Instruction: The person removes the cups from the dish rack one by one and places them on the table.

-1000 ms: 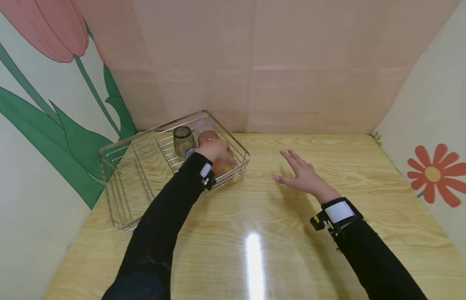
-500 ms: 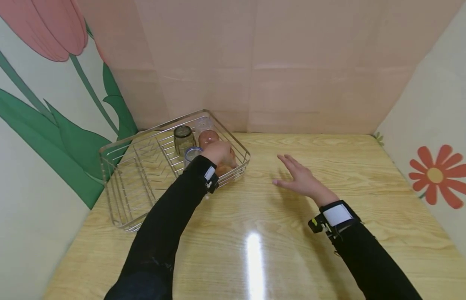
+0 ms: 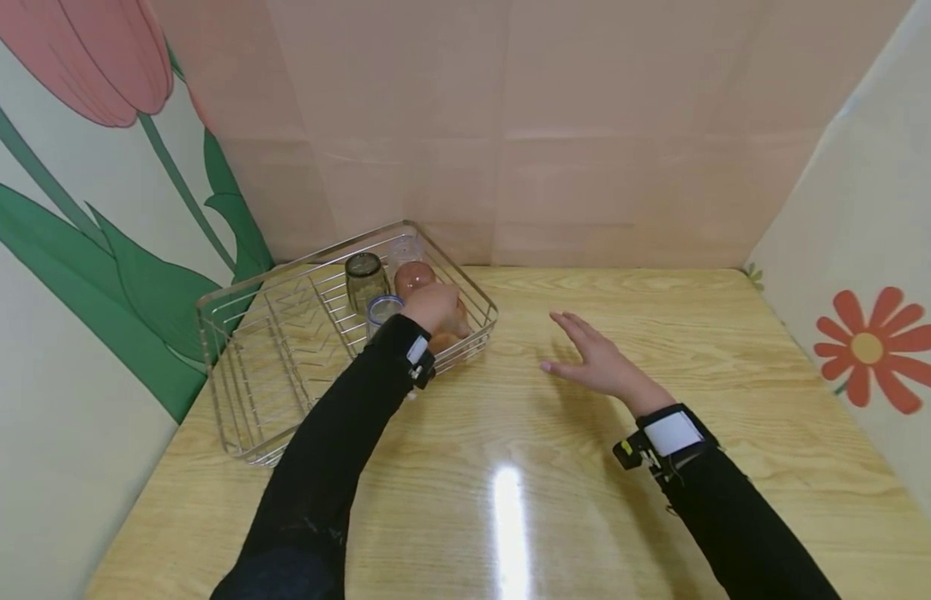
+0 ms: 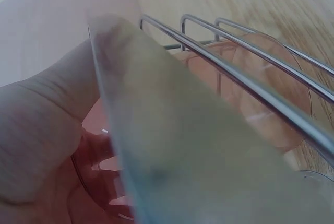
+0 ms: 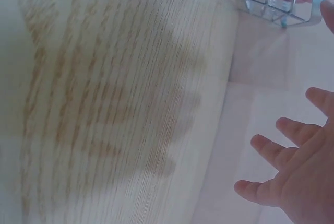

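In the head view my left hand [image 3: 433, 308] reaches into the wire dish rack [image 3: 300, 431], with its fingers curled at an orange glass [image 3: 444, 340]. The left wrist view shows the thumb extended, a red see-through glass [image 4: 99, 177] below it and the orange glass [image 4: 261, 93] seen through the rack wires. A blurred pale strip near the lens hides the fingers there. Beside the hand stand a dark smoky glass [image 3: 365, 283], a blue-rimmed clear glass [image 3: 385, 309] and the reddish glass [image 3: 414, 277]. My right hand [image 3: 603, 362] hovers over the table, fingers spread and straight, holding nothing.
The rack's left part has wire dividers [image 3: 273, 350]. Another clear glass [image 3: 407, 248] stands in its back corner. Beneath is a wood-grain table [image 3: 585, 500], bounded behind by a pink backdrop [image 3: 555, 192] and at the sides by walls with painted flowers [image 3: 866, 348].
A second ago the left hand was blurred in motion; it has shifted slightly and now keeps still at the orange glass, with more of the blue-rimmed glass showing. The right hand has dropped a little.
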Action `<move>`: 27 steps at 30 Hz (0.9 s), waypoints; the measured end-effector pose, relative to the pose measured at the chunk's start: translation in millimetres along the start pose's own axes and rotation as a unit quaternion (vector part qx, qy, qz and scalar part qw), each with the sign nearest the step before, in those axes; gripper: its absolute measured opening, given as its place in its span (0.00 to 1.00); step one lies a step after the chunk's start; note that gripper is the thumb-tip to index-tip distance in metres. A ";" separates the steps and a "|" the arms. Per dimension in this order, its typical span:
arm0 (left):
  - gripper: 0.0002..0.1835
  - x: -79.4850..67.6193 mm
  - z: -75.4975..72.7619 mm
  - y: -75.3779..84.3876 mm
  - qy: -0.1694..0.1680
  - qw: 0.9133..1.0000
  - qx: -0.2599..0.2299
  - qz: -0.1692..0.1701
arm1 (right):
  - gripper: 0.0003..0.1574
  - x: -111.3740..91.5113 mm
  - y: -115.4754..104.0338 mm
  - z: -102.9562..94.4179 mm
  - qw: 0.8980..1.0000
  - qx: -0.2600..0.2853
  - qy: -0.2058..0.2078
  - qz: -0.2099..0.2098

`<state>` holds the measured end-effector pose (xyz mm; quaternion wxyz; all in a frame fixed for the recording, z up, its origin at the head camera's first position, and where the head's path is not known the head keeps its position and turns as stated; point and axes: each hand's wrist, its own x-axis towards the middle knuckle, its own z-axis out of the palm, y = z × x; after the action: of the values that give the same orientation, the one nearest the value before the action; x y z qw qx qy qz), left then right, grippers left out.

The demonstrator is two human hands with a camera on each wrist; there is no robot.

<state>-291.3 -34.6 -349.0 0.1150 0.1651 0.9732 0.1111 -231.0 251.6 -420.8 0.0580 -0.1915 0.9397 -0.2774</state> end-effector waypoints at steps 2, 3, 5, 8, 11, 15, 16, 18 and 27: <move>0.14 -0.8 0.2 -1.7 0.001 1.000 -0.003 0.006 | 0.56 -0.2 -0.5 0.0 1.000 0.002 0.002 -0.004; 0.13 -1.2 0.2 -2.5 0.002 1.000 -0.004 0.008 | 0.56 -0.3 -0.6 0.1 1.000 0.004 0.003 -0.004; 0.12 -2.0 0.1 -3.8 0.001 1.000 -0.006 0.011 | 0.56 -0.7 -1.3 0.0 1.000 0.009 0.004 -0.003; 0.11 -3.2 -0.1 -5.6 0.001 1.000 -0.005 0.014 | 0.56 -0.8 -1.4 0.1 1.000 0.016 0.006 -0.001; 0.13 -4.9 -1.0 -7.4 0.000 1.000 -0.011 0.016 | 0.55 -0.9 -2.0 0.2 1.000 0.025 0.008 0.001; 0.17 -7.0 -3.2 -9.7 0.000 0.999 -0.032 0.016 | 0.55 -0.6 -4.0 0.7 0.999 0.035 0.012 0.000; 0.18 -7.4 -4.7 -9.9 0.002 0.999 -0.031 0.016 | 0.55 -0.5 -4.5 0.9 0.999 0.037 0.015 -0.002; 0.17 -9.1 -8.7 -9.6 0.008 0.999 -0.032 0.020 | 0.53 -0.3 -5.8 1.1 0.999 0.042 0.023 -0.006; 0.20 -22.5 -33.5 -1.2 0.049 0.998 -0.029 0.037 | 0.47 0.0 -17.3 -4.4 0.993 0.106 0.048 -0.011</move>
<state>-279.7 -49.5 -313.3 0.0675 0.1916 0.9673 0.1518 -226.2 240.4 -407.7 0.0298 -0.1810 0.9045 -0.3849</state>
